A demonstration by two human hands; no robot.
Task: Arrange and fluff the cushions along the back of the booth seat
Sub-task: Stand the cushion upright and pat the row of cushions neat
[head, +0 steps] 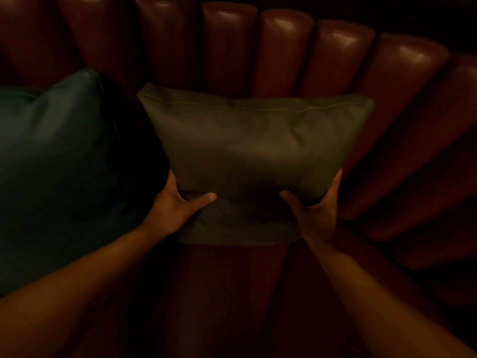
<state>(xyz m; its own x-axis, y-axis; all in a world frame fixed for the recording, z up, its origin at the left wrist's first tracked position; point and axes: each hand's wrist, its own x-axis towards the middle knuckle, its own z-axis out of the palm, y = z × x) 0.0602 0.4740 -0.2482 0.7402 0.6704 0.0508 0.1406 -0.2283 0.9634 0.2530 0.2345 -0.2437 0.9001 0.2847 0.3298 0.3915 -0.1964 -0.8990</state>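
An olive-green leather cushion (253, 151) stands upright in the middle of the view, leaning against the booth's padded back. My left hand (178, 205) grips its lower left corner, thumb across the front and fingers behind. My right hand (317, 210) grips the lower right corner the same way. A darker teal-green cushion (56, 161) stands to the left, apart from the olive one by a dark gap. The olive cushion's bottom edge is folded forward over the seat.
The booth back (284, 47) is channelled red-brown leather curving round to the right (413, 156). The seat (227, 293) of the same leather lies below the cushion. The light is dim and the lower corners are dark.
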